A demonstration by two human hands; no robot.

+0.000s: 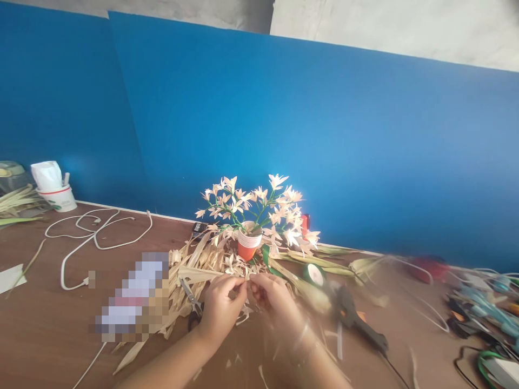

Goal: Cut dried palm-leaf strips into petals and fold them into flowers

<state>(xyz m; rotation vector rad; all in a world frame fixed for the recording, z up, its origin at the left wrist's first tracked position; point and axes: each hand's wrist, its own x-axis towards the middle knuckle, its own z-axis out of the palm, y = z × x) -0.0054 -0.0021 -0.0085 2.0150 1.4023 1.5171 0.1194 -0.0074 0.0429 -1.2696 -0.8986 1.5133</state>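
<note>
Close together in front of the flower pot, my left hand [222,305] and my right hand [278,302] are both closed in a pinch. Something small and pale shows between their fingertips, too small to name. Just beyond them, a red and white paper cup [248,246] holds green stems with several pale husk flowers [279,208]. Dry corn husks [198,256] lie in a heap behind and left of my left hand. Scissors [190,297] rest partly on that heap, right beside my left wrist.
Right of my hands lie a roll of green tape [314,274] and a black glue gun [357,319]. A white cable [95,232] and a white cup [60,199] are at the left. Tangled tools and cords [486,319] lie far right. A blue panel [324,140] stands behind the table.
</note>
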